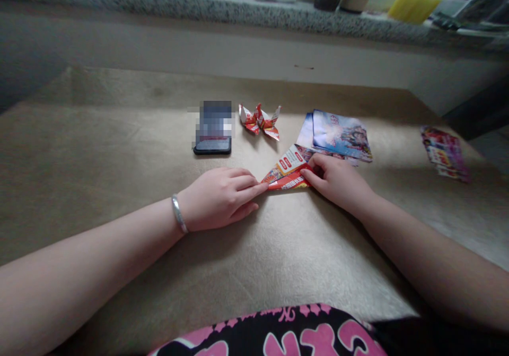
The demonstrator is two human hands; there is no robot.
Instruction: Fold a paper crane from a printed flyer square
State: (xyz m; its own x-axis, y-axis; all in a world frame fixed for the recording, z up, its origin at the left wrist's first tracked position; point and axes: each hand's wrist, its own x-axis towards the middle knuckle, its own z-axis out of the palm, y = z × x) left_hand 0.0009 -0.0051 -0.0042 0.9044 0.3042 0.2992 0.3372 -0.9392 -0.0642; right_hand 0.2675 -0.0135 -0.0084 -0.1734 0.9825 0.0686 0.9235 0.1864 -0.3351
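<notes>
1. Paper (292,159), one, folded to a long point: lying at the centre of the frame, its tip pointing left and its wide end reaching under the right hand, directly in front of the wearer, so probably where both hands are meeting most easily.
2. Left hand (223,197): stretching in from the lower left, fingers extended together, fingertips pressing on the tip, thumb lying apart; not closing round anything, and seemingly anchoring the narrow end against sliding.
3. Right hand (338,183): coming in from the lower right, thumb and forefinger pinching the wide end, other fingers curling; apparently controlling the loose layers there.
4. Figures (260,121), two, folded, red and white: standing side by side above centre, points upward, seemingly sitting clear of the hands; whether they are touching, cannot tell.
5. Phone (212,133), one: lying flat left of the figures, screen up, its content obscured; presumably resting there for easy viewing.
6. Sheets (342,136), printed, overlapping: lying right of centre, just beyond the right hand, likely within its easy reach.
7. Slips (445,153), printed: lying at the right of the frame, well apart from the paper.
8. Table (131,149): supporting all the above.
9. Bracelet (178,214), silvery: circling the left wrist.
</notes>
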